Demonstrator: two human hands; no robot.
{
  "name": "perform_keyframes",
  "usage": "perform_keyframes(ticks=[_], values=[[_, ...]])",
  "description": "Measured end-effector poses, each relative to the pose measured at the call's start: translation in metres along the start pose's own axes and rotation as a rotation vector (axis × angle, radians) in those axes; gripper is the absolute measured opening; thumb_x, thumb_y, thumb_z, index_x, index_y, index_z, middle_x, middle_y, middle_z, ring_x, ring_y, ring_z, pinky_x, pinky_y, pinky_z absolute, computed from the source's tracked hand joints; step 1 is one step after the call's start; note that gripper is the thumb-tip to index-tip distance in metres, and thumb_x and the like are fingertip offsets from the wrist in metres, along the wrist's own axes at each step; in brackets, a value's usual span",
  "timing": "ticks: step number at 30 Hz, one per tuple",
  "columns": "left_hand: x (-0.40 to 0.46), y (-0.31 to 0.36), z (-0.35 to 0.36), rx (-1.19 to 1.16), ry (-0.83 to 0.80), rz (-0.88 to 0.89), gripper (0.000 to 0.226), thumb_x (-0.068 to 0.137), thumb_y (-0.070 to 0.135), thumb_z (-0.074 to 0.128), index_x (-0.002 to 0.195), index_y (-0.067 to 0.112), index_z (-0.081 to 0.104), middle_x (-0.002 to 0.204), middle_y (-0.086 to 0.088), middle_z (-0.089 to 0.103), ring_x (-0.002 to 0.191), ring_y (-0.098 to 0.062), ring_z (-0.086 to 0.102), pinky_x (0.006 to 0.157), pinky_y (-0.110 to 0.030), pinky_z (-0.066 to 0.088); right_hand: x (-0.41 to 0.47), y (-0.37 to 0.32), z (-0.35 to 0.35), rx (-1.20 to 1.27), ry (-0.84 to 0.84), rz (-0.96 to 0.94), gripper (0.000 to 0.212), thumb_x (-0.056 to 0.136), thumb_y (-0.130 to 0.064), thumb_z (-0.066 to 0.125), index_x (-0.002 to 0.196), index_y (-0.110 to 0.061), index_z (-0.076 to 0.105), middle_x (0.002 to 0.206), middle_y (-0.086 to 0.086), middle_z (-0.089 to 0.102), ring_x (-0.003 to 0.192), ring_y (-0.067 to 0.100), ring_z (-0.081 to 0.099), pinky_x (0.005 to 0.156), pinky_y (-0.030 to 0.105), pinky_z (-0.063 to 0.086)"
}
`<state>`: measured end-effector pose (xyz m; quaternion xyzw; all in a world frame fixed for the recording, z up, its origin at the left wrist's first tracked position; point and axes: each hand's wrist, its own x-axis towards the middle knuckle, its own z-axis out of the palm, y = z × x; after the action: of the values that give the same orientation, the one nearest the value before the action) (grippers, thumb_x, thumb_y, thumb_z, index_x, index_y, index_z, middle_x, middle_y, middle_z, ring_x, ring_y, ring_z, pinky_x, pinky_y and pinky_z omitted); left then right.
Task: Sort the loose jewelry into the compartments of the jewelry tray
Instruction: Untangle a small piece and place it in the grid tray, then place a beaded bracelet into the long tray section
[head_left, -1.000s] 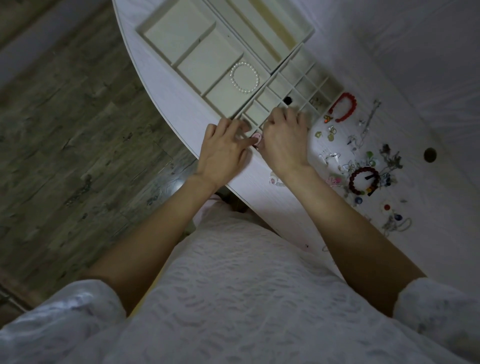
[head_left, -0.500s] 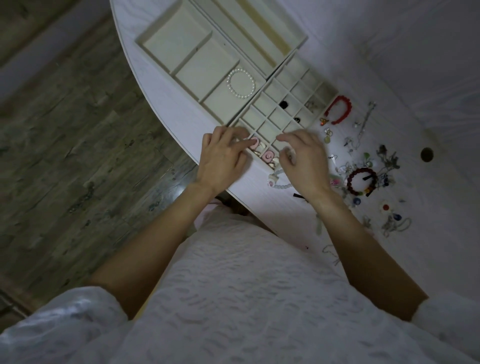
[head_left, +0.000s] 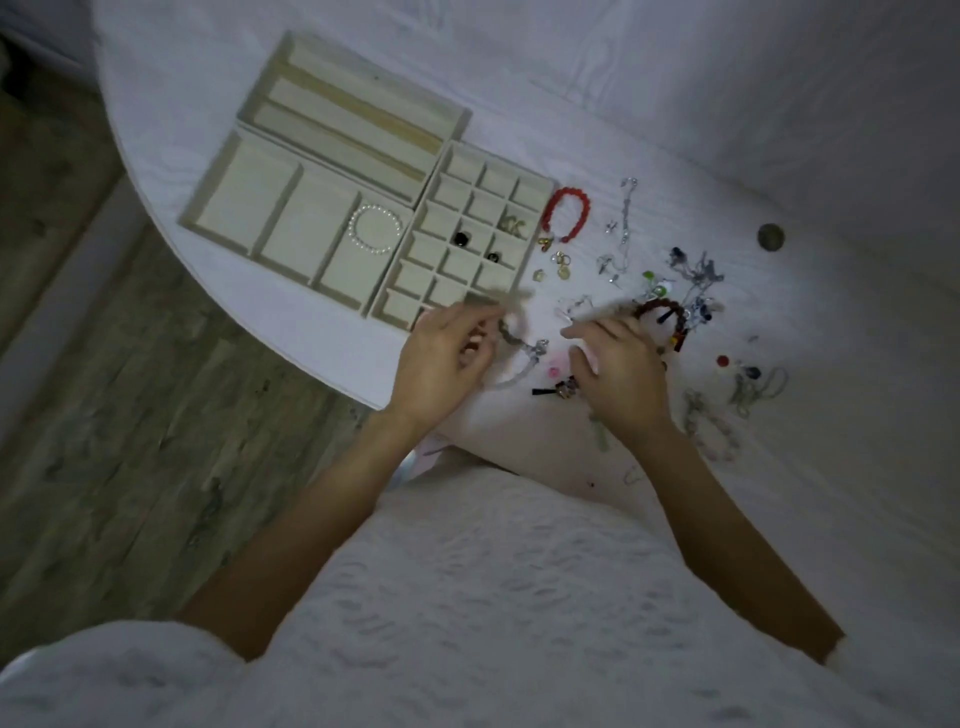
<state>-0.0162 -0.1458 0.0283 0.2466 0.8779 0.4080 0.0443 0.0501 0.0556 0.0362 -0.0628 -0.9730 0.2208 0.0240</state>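
1. The jewelry tray sits at the table's curved edge, near the person, so every compartment is in easy reach. A pearl bracelet lies alone in one of the wide compartments, which suits its size. Two small dark pieces and a gold-toned piece each occupy one of the small grid cells.
2. Most of the jewelry is not yet sorted. A red bead bracelet lies just beside the tray's right edge, and a dark red bracelet lies in the loose jewelry scattered well to the right.
3. The left hand hangs over the tray's near corner, fingers curled, seemingly pinching one end of a pale beaded strand; blur makes this uncertain.
4. The right hand hovers low over the scatter, fingers extended toward it; whether it grasps anything I cannot tell.
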Motion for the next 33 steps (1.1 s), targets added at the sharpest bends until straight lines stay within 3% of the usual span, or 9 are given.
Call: perform_keyframes(ticks=[4,9,13,16,19,24,26,29,33], values=[[0.028,0.037,0.035,-0.107,-0.202,0.004,0.026,0.088,0.013,0.06,0.114,0.012,0.066,0.1,-0.004,0.066,0.088,-0.017,0.059,0.072,-0.01,0.043,-0.026,0.06,-0.011,-0.04,0.054,0.231,0.023,0.083,-0.011,0.05,0.095,-0.007,0.069,0.089,0.013,0.066,0.082,0.035,0.058,0.075,0.039,0.043],[0.068,0.068,0.105,0.196,-0.491,0.234,0.037,0.085,0.012,0.06,0.121,0.007,0.062,0.115,-0.016,0.061,0.106,-0.036,0.054,0.087,-0.041,0.043,-0.025,0.092,-0.008,-0.152,0.008,0.222,0.013,0.083,-0.014,0.061,0.093,-0.01,0.068,0.096,0.012,0.061,0.087,0.034,0.053,0.073,0.037,0.042],[0.077,0.076,0.13,0.397,-0.464,0.223,0.039,0.087,0.025,0.06,0.126,0.016,0.06,0.124,-0.01,0.057,0.118,-0.031,0.046,0.092,-0.038,0.031,-0.017,0.105,-0.005,-0.186,0.002,0.167,0.011,0.075,-0.008,0.071,0.085,-0.008,0.066,0.09,0.013,0.058,0.082,0.033,0.053,0.065,0.037,0.045],[0.076,0.075,0.136,0.346,-0.441,0.173,0.043,0.083,0.024,0.067,0.125,0.018,0.061,0.123,-0.01,0.056,0.114,-0.031,0.047,0.092,-0.039,0.035,-0.01,0.112,-0.013,-0.194,0.021,0.106,0.017,0.087,-0.018,0.051,0.09,-0.005,0.062,0.094,0.015,0.059,0.086,0.035,0.053,0.068,0.042,0.048],[0.082,0.082,0.137,0.093,-0.427,0.007,0.039,0.083,0.02,0.069,0.121,0.014,0.062,0.118,-0.011,0.055,0.108,-0.029,0.047,0.091,-0.034,0.038,-0.001,0.108,-0.037,-0.074,0.108,0.077,0.034,0.096,-0.026,0.032,0.095,-0.004,0.058,0.092,0.013,0.058,0.083,0.031,0.052,0.069,0.037,0.041],[0.107,0.124,0.117,-0.443,-0.311,-0.178,0.005,0.091,0.015,0.061,0.094,0.016,0.056,0.094,0.008,0.058,0.086,-0.006,0.053,0.074,-0.014,0.037,0.011,0.09,-0.085,0.383,0.283,0.172,0.018,0.1,-0.019,0.037,0.103,-0.008,0.051,0.079,0.001,0.061,0.068,0.013,0.054,0.059,0.028,0.04],[0.111,0.132,0.107,-0.616,-0.307,-0.265,0.01,0.093,0.014,0.057,0.091,0.022,0.051,0.089,0.003,0.062,0.087,-0.011,0.058,0.075,-0.018,0.041,0.015,0.082,-0.094,0.468,0.306,0.194,0.016,0.1,-0.018,0.038,0.105,-0.009,0.05,0.078,0.002,0.063,0.068,0.011,0.059,0.059,0.023,0.043],[0.105,0.128,0.095,-0.663,-0.318,-0.346,0.008,0.094,0.02,0.054,0.093,0.025,0.048,0.08,-0.014,0.065,0.076,-0.032,0.057,0.072,-0.039,0.043,0.019,0.071,-0.093,0.629,0.263,0.283,0.008,0.099,-0.015,0.045,0.103,-0.011,0.051,0.069,0.003,0.061,0.06,0.014,0.058,0.058,0.023,0.046],[0.08,0.1,0.065,-0.879,-0.22,-0.616,0.014,0.095,0.005,0.052,0.1,0.017,0.047,0.082,-0.007,0.063,0.078,-0.02,0.062,0.08,-0.037,0.05,0.028,0.05,-0.067,1.003,-0.015,0.615,0.013,0.094,-0.007,0.054,0.105,-0.013,0.049,0.086,0.007,0.062,0.067,0.011,0.063,0.065,0.024,0.055]])
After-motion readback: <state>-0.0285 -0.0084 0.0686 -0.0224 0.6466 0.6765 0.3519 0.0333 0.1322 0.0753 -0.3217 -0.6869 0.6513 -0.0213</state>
